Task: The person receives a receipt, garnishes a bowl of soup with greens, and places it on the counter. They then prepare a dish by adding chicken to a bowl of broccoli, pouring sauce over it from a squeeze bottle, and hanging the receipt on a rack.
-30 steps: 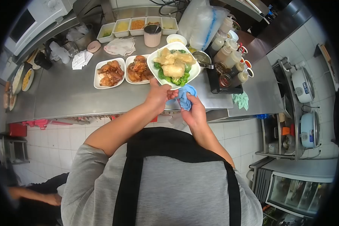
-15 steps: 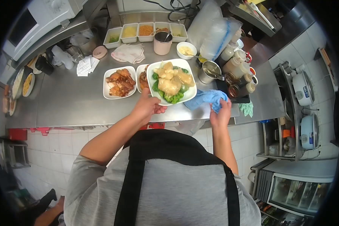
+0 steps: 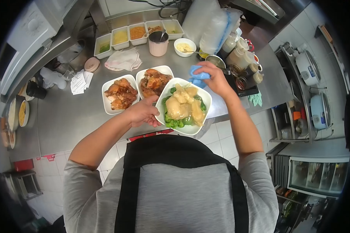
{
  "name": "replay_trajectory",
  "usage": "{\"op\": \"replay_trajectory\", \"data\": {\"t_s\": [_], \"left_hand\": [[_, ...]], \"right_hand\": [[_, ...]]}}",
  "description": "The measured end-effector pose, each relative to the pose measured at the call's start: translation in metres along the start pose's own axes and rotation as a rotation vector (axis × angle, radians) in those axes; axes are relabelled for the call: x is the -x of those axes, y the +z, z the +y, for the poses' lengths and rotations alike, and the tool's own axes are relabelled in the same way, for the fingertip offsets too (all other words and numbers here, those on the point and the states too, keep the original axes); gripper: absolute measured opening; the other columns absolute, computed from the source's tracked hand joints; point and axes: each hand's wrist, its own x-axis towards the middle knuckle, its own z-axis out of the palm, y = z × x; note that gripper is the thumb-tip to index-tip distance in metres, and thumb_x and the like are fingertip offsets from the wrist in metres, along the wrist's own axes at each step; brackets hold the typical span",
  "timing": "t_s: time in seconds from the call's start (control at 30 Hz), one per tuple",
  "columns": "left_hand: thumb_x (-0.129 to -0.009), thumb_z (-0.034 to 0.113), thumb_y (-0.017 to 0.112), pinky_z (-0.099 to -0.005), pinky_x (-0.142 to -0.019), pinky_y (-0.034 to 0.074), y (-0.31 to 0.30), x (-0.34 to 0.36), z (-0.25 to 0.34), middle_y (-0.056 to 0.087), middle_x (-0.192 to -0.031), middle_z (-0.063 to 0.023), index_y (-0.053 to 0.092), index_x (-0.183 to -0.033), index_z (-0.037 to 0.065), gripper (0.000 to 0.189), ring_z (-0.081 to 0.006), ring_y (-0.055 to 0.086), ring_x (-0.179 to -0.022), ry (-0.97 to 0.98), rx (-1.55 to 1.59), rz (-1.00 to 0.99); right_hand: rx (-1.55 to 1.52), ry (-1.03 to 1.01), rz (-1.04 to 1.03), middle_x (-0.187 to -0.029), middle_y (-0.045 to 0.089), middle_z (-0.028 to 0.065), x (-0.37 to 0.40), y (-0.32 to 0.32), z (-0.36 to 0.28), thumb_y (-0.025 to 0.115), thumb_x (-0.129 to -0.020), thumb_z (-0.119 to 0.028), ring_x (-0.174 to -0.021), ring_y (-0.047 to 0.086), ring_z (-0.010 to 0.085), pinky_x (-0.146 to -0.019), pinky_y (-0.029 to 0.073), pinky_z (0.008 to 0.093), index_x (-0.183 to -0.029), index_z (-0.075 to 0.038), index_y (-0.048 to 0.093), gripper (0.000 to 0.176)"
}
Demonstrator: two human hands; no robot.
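My left hand point(image 3: 143, 112) grips the left edge of a square white plate point(image 3: 209, 108), tilted slightly near the counter's front edge. Pale, glossy sauced pieces point(image 3: 182, 103) lie on it over green broccoli point(image 3: 174, 123). A bunched blue cloth point(image 3: 198, 76) is in my right hand point(image 3: 217, 79), just beyond the plate's far corner. Two more white dishes sit to the left on the counter, each filled with browned roast chicken; one chicken portion point(image 3: 120, 94) is farther left and the other point(image 3: 154, 81) is right behind my left hand.
Along the back of the steel counter point(image 3: 66, 120) stand several white food tubs point(image 3: 120, 38), a pink container point(image 3: 158, 46) and a white bowl point(image 3: 184, 47). A folded cloth point(image 3: 123, 60) and paper slips point(image 3: 80, 82) lie at left. Bottles point(image 3: 235, 56) and a metal pot point(image 3: 216, 61) crowd the right.
The held plate has moved toward me and turned, uncovering the second chicken dish. My right hand has carried the blue cloth up and left, bunching it smaller.
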Motion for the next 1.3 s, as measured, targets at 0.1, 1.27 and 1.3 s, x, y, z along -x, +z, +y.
{"op": "replay_trajectory", "data": {"t_s": [0.1, 1.27, 1.3], "left_hand": [[-0.073, 0.002, 0.049, -0.0230, -0.047, 0.048, 0.000, -0.001, 0.008, 0.062, -0.081, -0.0117, 0.037, -0.123, 0.004, 0.051, -0.0164, 0.060, -0.054, -0.021, -0.054, -0.033], [-0.078, 0.002, 0.044, -0.0214, -0.047, 0.050, -0.019, -0.011, 0.021, 0.062, -0.082, -0.0149, 0.039, -0.119, 0.004, 0.041, -0.0152, 0.061, -0.056, 0.066, 0.006, 0.029], [-0.078, 0.003, 0.044, -0.0213, -0.047, 0.050, -0.016, -0.011, 0.021, 0.062, -0.082, -0.0151, 0.039, -0.118, 0.004, 0.040, -0.0156, 0.062, -0.056, 0.076, 0.026, 0.050]], "right_hand": [[-0.202, 0.010, -0.226, -0.112, 0.056, 0.0069, -0.014, -0.008, -0.031, 0.059, -0.069, 0.011, -0.107, 0.053, 0.0210, -0.092, 0.041, 0.0305, -0.091, -0.008, 0.067, 0.031], [-0.820, 0.459, 0.219, -0.110, 0.057, 0.0061, 0.049, -0.004, -0.020, 0.053, -0.076, 0.008, -0.101, 0.054, 0.0142, -0.089, 0.041, 0.0252, -0.100, -0.003, 0.064, 0.029], [-0.971, 0.469, 0.312, -0.109, 0.058, 0.0068, 0.054, 0.005, -0.024, 0.051, -0.079, 0.008, -0.097, 0.054, 0.0133, -0.086, 0.042, 0.0245, -0.106, 0.000, 0.059, 0.030]]}}
